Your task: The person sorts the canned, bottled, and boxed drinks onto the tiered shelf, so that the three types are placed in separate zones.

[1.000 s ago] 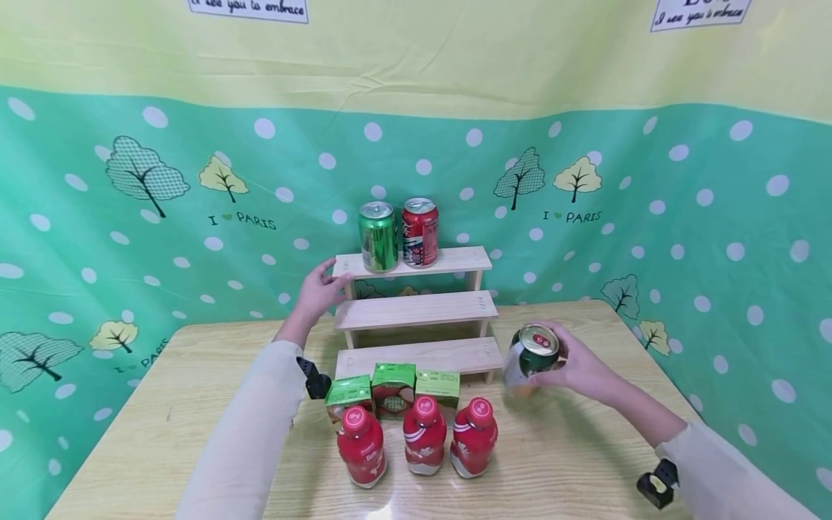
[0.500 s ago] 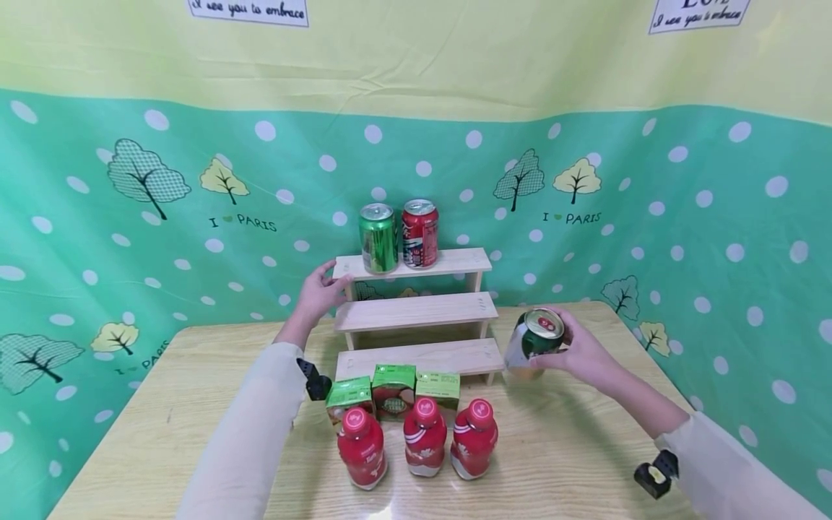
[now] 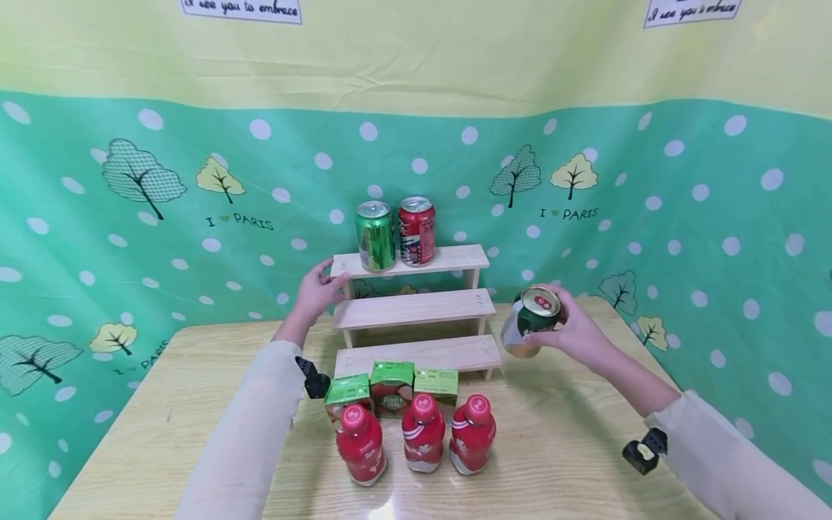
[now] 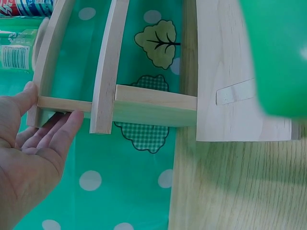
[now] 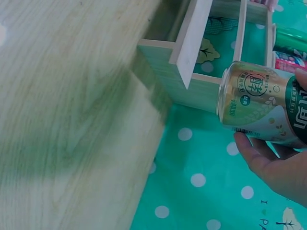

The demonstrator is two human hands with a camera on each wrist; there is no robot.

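My right hand (image 3: 572, 328) grips a dark green and silver drink can (image 5: 256, 103), tilted and raised off the table, to the right of a three-tier wooden shelf (image 3: 416, 310). My left hand (image 3: 318, 289) holds the shelf's top left end; in the left wrist view its thumb (image 4: 29, 93) lies at the top board and its fingers go behind the side piece. On the top tier stand a green can (image 3: 375, 238) and, just right of it, a red can (image 3: 417, 232). The lower two tiers are bare.
Three green boxes (image 3: 392, 390) stand in front of the bottom tier. Nearer me are three red bottles (image 3: 424, 437) with red caps. A green, dotted cloth (image 3: 260, 253) hangs behind and beside the wooden table (image 3: 572, 462).
My right hand has lifted the dark green can higher, up alongside the lower tiers. The left hand keeps its place on the shelf.
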